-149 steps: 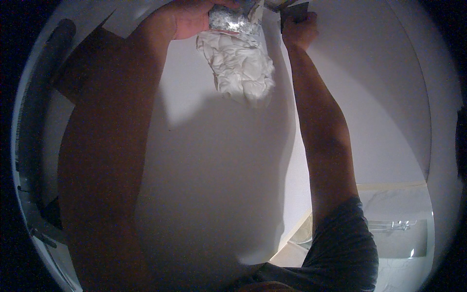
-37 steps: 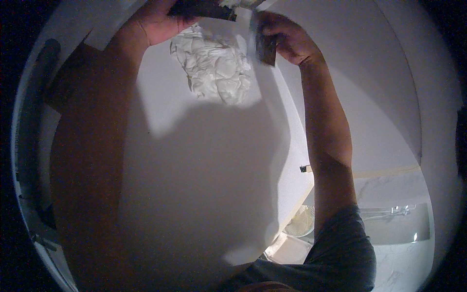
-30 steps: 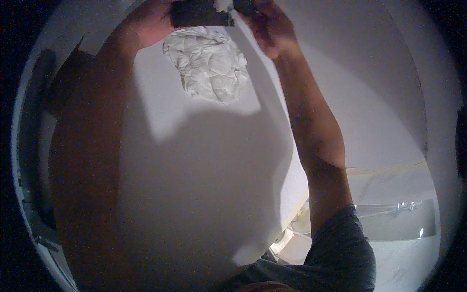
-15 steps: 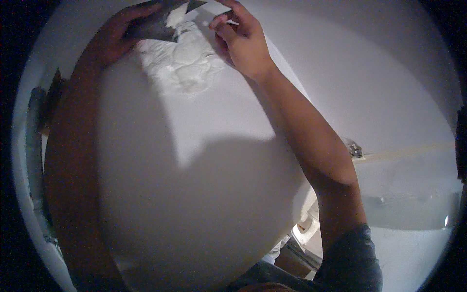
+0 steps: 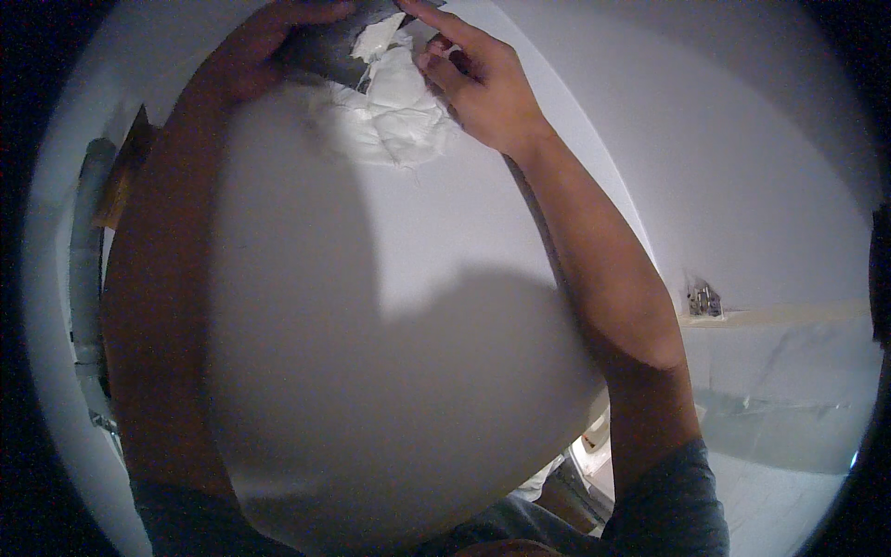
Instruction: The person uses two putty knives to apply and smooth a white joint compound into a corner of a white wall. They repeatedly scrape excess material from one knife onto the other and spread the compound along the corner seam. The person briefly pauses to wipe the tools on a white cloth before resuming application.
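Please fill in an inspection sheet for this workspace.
Surface: white panel, partly in shadow.
Job's things: dark flat plate bearing a white paste-like blob; rumpled white patch on the panel.
Clutter: pale objects past the panel's lower edge, kinds unclear.
Hands: left hand holds the plate; right hand is near it, whether gripping anything unclear.
Cables: nothing seen.
Surroundings: grey tube at left; pale wall at right.

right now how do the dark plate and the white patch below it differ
The dark plate is flat with straight edges; the white patch is lumpy with a ragged outline. The plate is dark grey, the patch white. The left hand holds the plate, while the patch lies on the pale surface. Both show near the top of the view.
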{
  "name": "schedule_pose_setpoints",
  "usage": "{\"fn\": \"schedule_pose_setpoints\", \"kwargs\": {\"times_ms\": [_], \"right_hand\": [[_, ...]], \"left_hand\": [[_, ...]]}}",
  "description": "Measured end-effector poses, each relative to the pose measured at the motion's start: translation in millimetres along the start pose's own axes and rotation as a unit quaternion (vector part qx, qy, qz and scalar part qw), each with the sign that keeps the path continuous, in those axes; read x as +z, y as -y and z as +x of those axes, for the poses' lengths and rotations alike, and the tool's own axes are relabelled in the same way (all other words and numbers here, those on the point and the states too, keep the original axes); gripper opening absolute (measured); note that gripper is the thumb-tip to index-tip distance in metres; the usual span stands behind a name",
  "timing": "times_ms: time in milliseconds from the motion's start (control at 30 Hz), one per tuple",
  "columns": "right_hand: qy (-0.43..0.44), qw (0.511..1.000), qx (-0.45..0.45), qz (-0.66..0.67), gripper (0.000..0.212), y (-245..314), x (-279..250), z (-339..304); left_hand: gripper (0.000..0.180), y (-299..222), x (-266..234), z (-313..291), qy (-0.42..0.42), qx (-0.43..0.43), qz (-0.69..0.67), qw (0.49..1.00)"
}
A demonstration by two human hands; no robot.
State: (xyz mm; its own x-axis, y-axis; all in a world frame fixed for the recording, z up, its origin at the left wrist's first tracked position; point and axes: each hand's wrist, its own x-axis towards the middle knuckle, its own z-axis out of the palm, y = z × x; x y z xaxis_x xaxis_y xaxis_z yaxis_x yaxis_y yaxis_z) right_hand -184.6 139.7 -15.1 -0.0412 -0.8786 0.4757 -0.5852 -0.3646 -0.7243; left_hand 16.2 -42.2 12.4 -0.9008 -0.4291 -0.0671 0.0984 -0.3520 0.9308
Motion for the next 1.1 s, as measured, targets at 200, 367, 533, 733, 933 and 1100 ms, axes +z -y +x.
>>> {"fn": "schedule_pose_setpoints", "kwargs": {"times_ms": [200, 367, 533, 733, 933, 1100], "right_hand": [[-0.019, 0.999, 0.025, -0.013, 0.045, -13.9, -9.9, -10.9], [-0.009, 1.0, -0.006, 0.016, 0.049, -31.7, -19.4, -19.0], [-0.024, 0.999, 0.016, 0.033, 0.042, -29.1, -26.9, -17.0], [-0.203, 0.959, 0.034, -0.193, 0.043, -59.4, -76.8, 36.2], [-0.186, 0.854, 0.032, -0.485, 0.056, -101.9, -92.4, 107.3], [-0.224, 0.841, 0.065, -0.488, 0.061, -103.6, -85.1, 137.9]], "left_hand": [[0.034, 21.6, -18.0, 30.4, 0.021, 0.023, 0.033, 0.999], [0.043, 43.0, -33.8, 57.5, -0.026, 0.006, 0.052, 0.998], [0.043, 46.7, -43.9, 65.7, 0.004, 0.054, 0.031, 0.998], [0.041, 28.8, -7.6, 54.6, 0.046, 0.063, -0.042, 0.996], [0.048, 29.1, -56.5, 65.2, 0.031, 0.042, 0.013, 0.999], [0.046, 22.7, -41.1, 59.9, 0.006, 0.052, 0.007, 0.999]]}}
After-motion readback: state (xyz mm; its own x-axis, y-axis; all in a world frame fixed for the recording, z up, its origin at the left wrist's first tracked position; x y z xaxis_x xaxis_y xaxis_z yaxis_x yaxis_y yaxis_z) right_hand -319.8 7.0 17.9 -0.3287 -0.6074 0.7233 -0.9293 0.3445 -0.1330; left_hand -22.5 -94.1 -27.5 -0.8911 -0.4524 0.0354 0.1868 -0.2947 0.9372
